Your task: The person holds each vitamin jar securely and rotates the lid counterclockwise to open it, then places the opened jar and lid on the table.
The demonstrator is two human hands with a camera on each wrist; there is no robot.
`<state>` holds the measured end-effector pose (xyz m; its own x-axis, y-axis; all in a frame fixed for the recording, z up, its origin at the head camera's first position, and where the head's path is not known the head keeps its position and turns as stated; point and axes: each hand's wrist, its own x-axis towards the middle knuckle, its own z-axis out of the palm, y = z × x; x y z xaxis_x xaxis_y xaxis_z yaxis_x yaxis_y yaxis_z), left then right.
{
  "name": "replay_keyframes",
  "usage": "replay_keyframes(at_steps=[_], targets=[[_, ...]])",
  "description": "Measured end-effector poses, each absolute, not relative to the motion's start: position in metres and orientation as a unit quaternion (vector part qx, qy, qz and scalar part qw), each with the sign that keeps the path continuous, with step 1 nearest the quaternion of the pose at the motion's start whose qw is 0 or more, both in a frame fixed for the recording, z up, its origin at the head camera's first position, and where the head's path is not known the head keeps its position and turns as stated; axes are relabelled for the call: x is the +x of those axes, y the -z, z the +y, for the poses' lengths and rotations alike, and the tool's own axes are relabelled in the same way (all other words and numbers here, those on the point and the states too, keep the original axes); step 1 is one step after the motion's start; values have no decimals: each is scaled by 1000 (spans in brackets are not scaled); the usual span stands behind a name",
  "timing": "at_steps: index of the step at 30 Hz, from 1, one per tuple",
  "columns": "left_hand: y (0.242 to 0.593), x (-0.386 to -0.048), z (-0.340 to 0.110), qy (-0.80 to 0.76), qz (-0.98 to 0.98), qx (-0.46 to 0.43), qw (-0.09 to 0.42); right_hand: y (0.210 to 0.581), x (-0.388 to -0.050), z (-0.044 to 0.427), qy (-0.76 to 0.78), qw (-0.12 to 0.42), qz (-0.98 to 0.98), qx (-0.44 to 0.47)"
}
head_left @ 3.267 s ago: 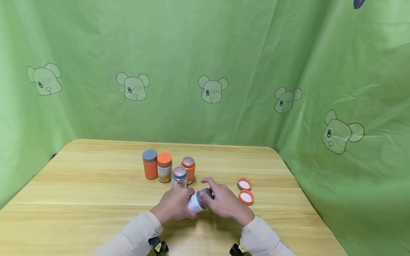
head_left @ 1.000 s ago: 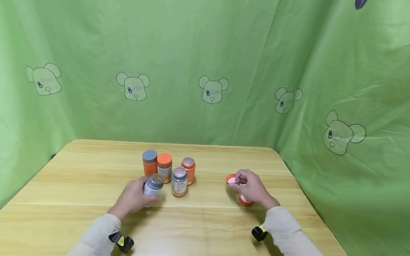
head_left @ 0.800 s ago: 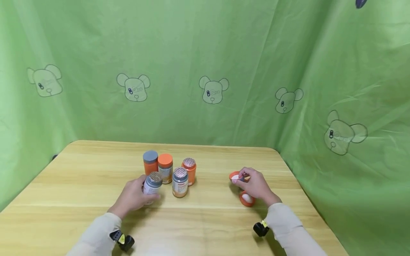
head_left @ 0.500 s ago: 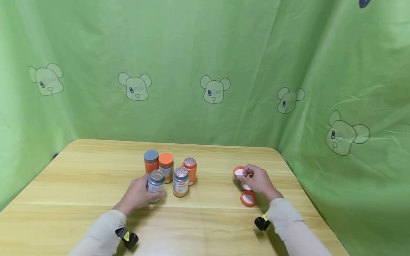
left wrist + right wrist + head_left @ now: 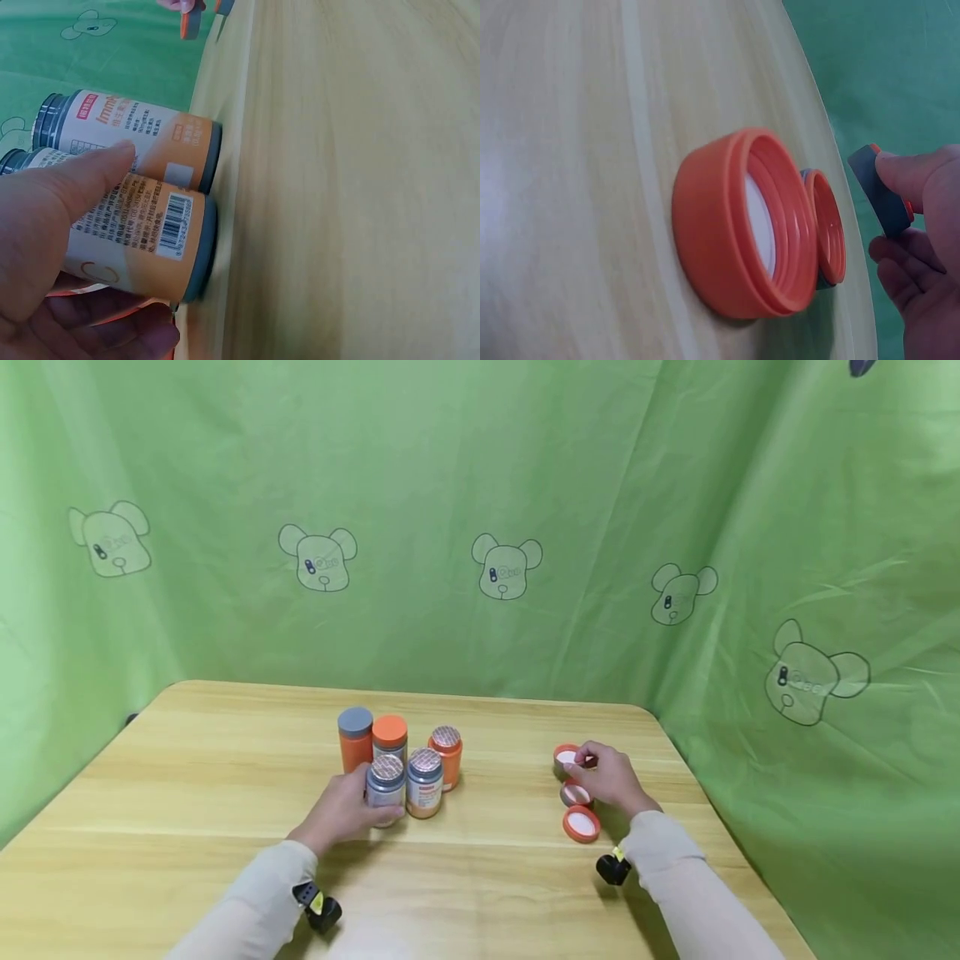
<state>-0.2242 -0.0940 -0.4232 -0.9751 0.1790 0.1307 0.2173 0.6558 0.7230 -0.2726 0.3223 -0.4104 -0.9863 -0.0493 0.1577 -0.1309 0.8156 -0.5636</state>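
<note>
Left grip (image 5: 341, 808): foil-topped jar (image 5: 386, 790) is held upright between thumb and fingers, just beside a second jar (image 5: 425, 790). Right grip (image 5: 611, 777): grey-and-orange cap (image 5: 881, 191) is pinched by its edge.

This is a screened-off filming corner, folks, and there's the green cloth (image 5: 420, 460) sweeping across the back and round both sides, creased over on the right and printed with a row of cartoon animal heads (image 5: 504, 578)! Just in front of it stands a plain wood-grain table (image 5: 187, 793) with rounded far corners, and small black cameras (image 5: 324, 914) ride one at each cuff (image 5: 651, 835); whether home, office or studio lies behind that cloth, there's no telling.
</note>
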Motion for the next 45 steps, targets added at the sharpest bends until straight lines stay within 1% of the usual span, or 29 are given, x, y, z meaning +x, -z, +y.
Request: replay_keyframes(at_steps=[10,17,28,36,45], targets=[[424,-225,-90,400,-910,-104,16,416,-281,324,-285,42,-957,30],[424,-228,-84,415,-903,-107,7,421,-282,327,-283,24,-958,22],[424,-234,-69,413,-903,-117,10,423,-281,331,-281,-9,-960,3],[426,-234,-55,421,-900,-113,-4,425,-274,332,-289,-12,-957,-8],[423,-233,-47,402,-909,-113,-7,422,-272,329,-282,12,-959,6]])
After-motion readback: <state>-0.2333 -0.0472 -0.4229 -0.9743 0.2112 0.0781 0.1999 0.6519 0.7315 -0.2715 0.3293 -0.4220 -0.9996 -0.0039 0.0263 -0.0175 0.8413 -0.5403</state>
